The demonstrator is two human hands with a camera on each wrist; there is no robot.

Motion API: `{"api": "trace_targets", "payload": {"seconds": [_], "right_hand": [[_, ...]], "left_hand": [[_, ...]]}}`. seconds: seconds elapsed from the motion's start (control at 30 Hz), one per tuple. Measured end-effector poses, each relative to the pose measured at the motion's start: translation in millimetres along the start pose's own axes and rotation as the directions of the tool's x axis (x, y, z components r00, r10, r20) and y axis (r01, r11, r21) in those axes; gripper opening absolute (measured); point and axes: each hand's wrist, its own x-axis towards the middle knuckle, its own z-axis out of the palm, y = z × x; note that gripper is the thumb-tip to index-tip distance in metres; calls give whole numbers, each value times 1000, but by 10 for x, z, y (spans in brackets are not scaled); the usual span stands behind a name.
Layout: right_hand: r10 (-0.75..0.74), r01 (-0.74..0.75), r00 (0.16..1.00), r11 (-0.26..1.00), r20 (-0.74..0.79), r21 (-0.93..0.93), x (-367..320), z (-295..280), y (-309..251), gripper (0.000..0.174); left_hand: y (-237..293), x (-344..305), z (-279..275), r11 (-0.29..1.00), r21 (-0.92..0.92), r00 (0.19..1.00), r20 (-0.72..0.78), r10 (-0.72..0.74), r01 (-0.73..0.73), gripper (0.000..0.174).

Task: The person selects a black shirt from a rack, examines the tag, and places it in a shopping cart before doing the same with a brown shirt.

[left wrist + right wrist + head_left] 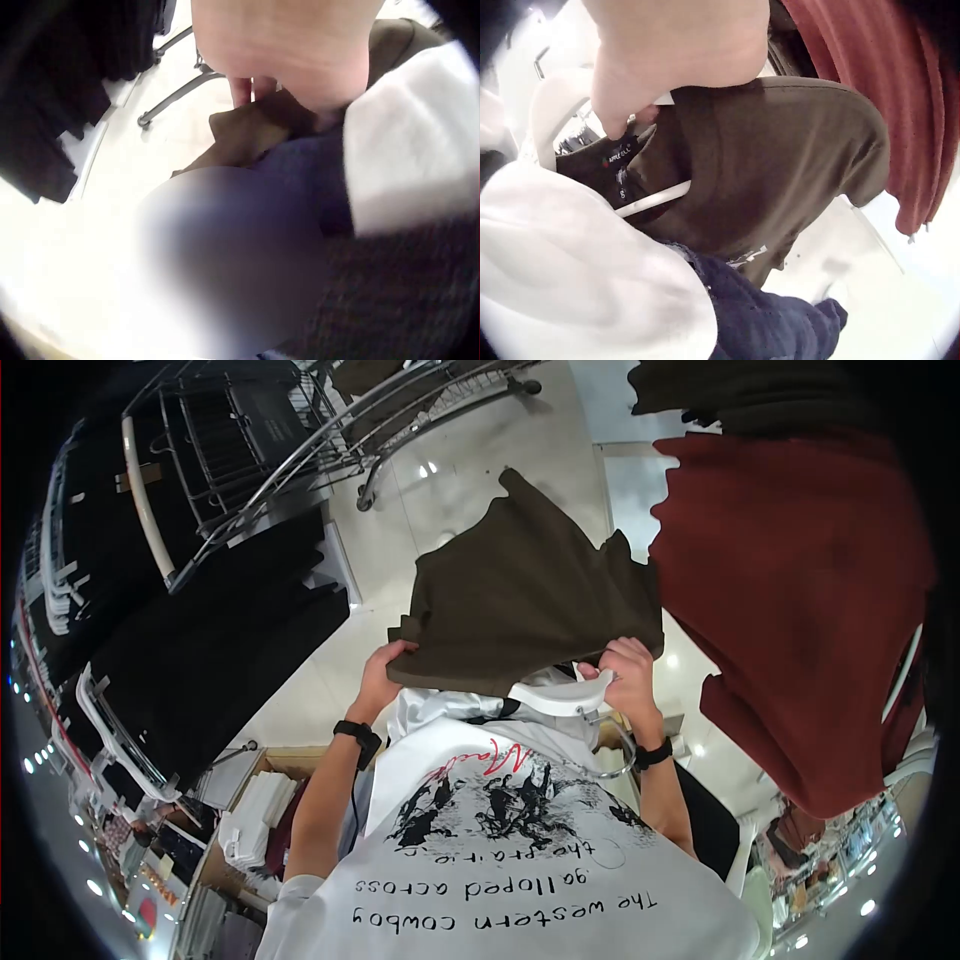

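In the head view, the left hand (382,672) gripped a dark brown garment (525,595) at its seven o'clock corner, and the right hand (630,672) held it at five o'clock, with a white hanger (562,698) against the thumb. Across the pale floor (385,560), a wire cart (268,425) stood at eleven o'clock, black garments (215,650) hung at nine, and a rust-red garment (800,600) hung at two. At six, the person's white shirt (530,935) bore black lettering.

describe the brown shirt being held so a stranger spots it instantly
Start at the white printed shirt the person wears. Just beyond it, the left hand and right hand grip the brown shirt. Unlike the rust-red garment on its right, it is dark brown and hand-held.
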Motion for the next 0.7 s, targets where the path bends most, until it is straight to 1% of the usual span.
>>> {"api": "trace_targets", "payload": {"seconds": [0.03, 0.07, 0.1, 0.2, 0.27, 0.33, 0.43, 0.53, 0.6, 0.63, 0.7], "right_hand": [[2, 0, 999, 999, 50, -41, -67, 84, -50, 43], [22, -19, 996, 999, 88, -33, -132, 162, -120, 37], [43, -41, 994, 999, 104, -25, -198, 263, -184, 37], [115, -112, 972, 993, 204, -24, -483, 556, -316, 37], [165, -161, 947, 986, 276, -37, -585, 711, -415, 37], [185, -181, 940, 983, 286, -43, -652, 862, -504, 35], [191, -182, 942, 982, 275, -60, -653, 1009, -652, 35], [176, -152, 948, 982, 264, -107, -609, 1066, -811, 34], [153, -116, 953, 981, 262, -153, -578, 1082, -854, 33], [142, -109, 963, 983, 230, -151, -533, 1077, -915, 33], [112, -87, 980, 985, 164, -150, -418, 1069, -1044, 33]], "left_hand": [[-195, -97, 11, 1000, 7, 999, 27, -20, 19, 38], [-399, -170, 52, 999, 11, 998, 48, -35, 35, 42], [-427, -232, 18, 995, 55, 993, 82, -87, 83, 49], [-590, -388, -14, 976, -10, 972, 89, -218, 219, 37], [-788, -507, -7, 967, -4, 962, 101, -254, 255, 40], [-918, -601, -49, 959, 36, 952, 115, -282, 280, 40], [-1091, -705, -101, 971, 19, 967, 86, -241, 240, 39], [-1275, -794, -134, 949, 74, 948, 74, -311, 306, 38], [-1397, -790, -178, 958, 52, 957, 58, -283, 280, 37], [-1406, -761, -221, 963, 40, 963, 46, -267, 265, 37], [-1362, -663, -365, 984, -61, 986, -11, -168, 167, 37]]}}
